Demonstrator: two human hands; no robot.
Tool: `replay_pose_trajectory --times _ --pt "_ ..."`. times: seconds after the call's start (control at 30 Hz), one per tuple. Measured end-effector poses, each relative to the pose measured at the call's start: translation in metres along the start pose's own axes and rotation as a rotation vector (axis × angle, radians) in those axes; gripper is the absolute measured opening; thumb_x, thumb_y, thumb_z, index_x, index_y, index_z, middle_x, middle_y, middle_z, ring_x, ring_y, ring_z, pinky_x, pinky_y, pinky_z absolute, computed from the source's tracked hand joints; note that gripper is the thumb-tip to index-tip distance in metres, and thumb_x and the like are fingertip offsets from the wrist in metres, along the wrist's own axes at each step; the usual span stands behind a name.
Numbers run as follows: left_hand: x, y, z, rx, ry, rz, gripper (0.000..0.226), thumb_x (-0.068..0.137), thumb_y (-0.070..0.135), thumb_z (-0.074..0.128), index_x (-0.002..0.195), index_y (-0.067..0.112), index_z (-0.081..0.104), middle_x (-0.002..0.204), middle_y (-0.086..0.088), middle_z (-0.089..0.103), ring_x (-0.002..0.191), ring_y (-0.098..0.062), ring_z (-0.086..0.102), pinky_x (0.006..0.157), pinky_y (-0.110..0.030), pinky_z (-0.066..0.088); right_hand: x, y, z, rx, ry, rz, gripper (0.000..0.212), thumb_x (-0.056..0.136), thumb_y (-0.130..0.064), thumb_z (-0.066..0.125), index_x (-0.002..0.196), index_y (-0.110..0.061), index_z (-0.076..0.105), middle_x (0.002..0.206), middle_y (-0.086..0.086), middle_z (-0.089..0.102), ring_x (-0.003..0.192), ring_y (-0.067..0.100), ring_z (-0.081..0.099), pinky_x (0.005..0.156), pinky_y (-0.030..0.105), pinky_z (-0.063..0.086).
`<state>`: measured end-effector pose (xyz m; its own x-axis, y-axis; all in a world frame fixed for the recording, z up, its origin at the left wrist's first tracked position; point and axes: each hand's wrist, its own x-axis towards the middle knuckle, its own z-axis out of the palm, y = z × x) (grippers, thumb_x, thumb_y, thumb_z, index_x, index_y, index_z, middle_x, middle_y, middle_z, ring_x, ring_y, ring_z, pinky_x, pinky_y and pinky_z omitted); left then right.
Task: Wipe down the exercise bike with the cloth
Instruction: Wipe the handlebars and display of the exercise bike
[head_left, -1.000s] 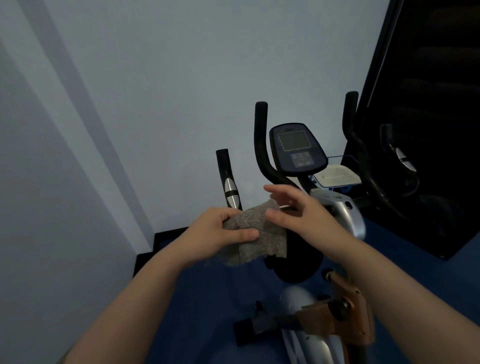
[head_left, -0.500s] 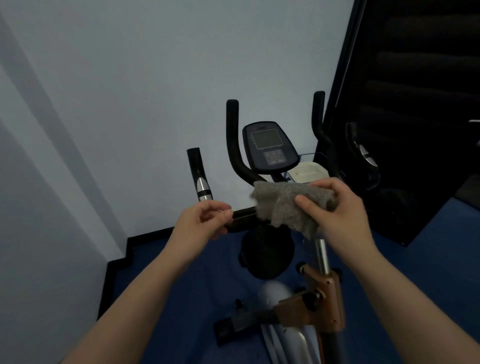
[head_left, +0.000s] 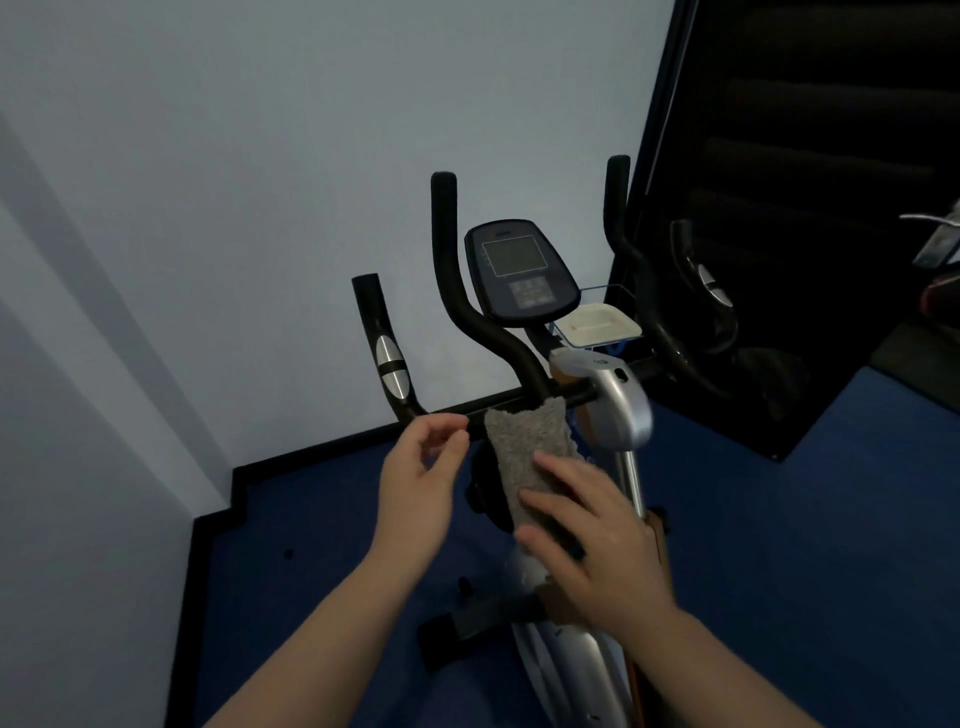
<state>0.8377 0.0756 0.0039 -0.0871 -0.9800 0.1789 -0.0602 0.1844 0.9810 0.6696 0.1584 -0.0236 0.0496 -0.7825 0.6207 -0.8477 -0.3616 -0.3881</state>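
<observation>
Cloth (head_left: 524, 457) hangs grey over the exercise bike's (head_left: 618, 410) handlebar crossbar, left of the silver stem — the right hand (head_left: 592, 551) pinches its lower end. Left hand (head_left: 415, 483) hovers just left of it, fingers loosely curled, holding nothing.

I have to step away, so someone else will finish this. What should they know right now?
Right hand: grip on the grey cloth, whose top end lies against the bike's crossbar.
Left hand: loosely curled, holding nothing, just under the crossbar.
Done: cloth brought to the bar.
Left: nothing shows as wiped; handlebars, console and frame remain.
</observation>
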Motion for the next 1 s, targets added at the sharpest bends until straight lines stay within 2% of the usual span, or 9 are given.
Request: replay_pose_trajectory --times 0.13,0.27,0.47,0.67,0.73,0.8,0.83,0.93,1.0 --pt "-0.007 -0.006 0.020 0.013 -0.093 0.015 0.019 0.103 0.019 0.047 0.111 0.028 0.061 0.109 0.014 0.065 0.102 0.006 0.059 0.084 -0.008 0.044 0.001 0.009 0.017 -0.288 -0.067 0.010 0.053 0.097 -0.043 0.045 0.143 -0.017 0.048 0.154 0.001 0.038 0.147 0.021 0.027 0.117 0.046 0.022" --pt "-0.014 -0.018 0.030 -0.007 -0.122 -0.001 0.029 0.105 0.031 0.034 0.129 0.031 0.051 0.121 0.020 0.059 0.112 0.013 0.052 0.090 -0.004 0.039 0.015 0.011 0.027 -0.418 -0.104 0.013 0.052 0.099 -0.036 0.035 0.147 -0.016 0.041 0.154 0.001 0.039 0.147 0.020 0.026 0.117 0.050 0.018" --pt "-0.016 -0.027 0.030 -0.054 -0.122 -0.023 0.027 0.105 0.030 0.034 0.124 0.042 0.050 0.121 0.026 0.059 0.116 0.015 0.051 0.090 -0.001 0.036 0.015 0.010 0.026 -0.348 -0.068 0.023 0.046 0.099 -0.030 0.037 0.140 -0.015 0.052 0.148 0.001 0.047 0.143 0.021 0.033 0.117 0.048 0.020" --pt "-0.012 -0.030 0.028 -0.047 -0.134 -0.026 0.030 0.105 0.027 0.035 0.132 0.032 0.049 0.127 0.023 0.055 0.118 0.017 0.048 0.093 -0.001 0.034 0.048 0.013 0.018 -0.236 -0.168 0.045 0.040 0.099 -0.022 0.049 0.137 -0.014 0.055 0.143 0.005 0.052 0.138 0.023 0.042 0.116 0.046 0.029" --pt "-0.013 -0.030 0.030 -0.045 -0.132 -0.029 0.030 0.106 0.027 0.034 0.131 0.033 0.048 0.127 0.023 0.055 0.118 0.016 0.048 0.095 -0.002 0.034 0.047 0.013 0.017 -0.045 -0.180 0.139 0.040 0.099 -0.020 0.053 0.139 -0.018 0.053 0.143 0.000 0.050 0.134 0.015 0.041 0.112 0.033 0.035" --pt "-0.014 -0.032 0.030 -0.053 -0.136 -0.029 0.033 0.105 0.027 0.034 0.134 0.029 0.051 0.129 0.019 0.057 0.121 0.011 0.050 0.098 -0.005 0.036 0.031 0.011 0.015 0.069 -0.153 0.186 0.041 0.099 -0.021 0.053 0.139 -0.022 0.051 0.145 -0.010 0.043 0.132 0.004 0.037 0.107 0.012 0.029" --pt "-0.015 -0.033 0.030 -0.052 -0.136 -0.027 0.035 0.105 0.027 0.035 0.137 0.025 0.051 0.131 0.016 0.058 0.122 0.009 0.050 0.100 -0.007 0.037 0.024 0.011 0.014 0.099 -0.146 0.191 0.040 0.098 -0.020 0.054 0.139 -0.022 0.052 0.146 -0.014 0.040 0.132 0.002 0.036 0.107 0.008 0.026" --pt "-0.013 -0.033 0.029 -0.036 -0.115 -0.015 0.038 0.105 0.026 0.035 0.140 0.019 0.050 0.134 0.012 0.057 0.123 0.009 0.049 0.100 -0.005 0.035 0.042 0.015 0.014 0.098 -0.184 0.197 0.037 0.097 -0.020 0.057 0.134 -0.022 0.053 0.138 -0.011 0.047 0.126 0.008 0.043 0.109 0.026 0.034" --pt "-0.012 -0.033 0.031 -0.026 -0.088 -0.014 0.039 0.105 0.025 0.035 0.140 0.018 0.051 0.135 0.010 0.057 0.123 0.011 0.048 0.099 -0.004 0.034 0.065 0.017 0.013 0.009 -0.235 0.239 0.035 0.098 -0.028 0.052 0.133 -0.026 0.051 0.127 -0.007 0.054 0.119 0.011 0.045 0.101 0.029 0.029"
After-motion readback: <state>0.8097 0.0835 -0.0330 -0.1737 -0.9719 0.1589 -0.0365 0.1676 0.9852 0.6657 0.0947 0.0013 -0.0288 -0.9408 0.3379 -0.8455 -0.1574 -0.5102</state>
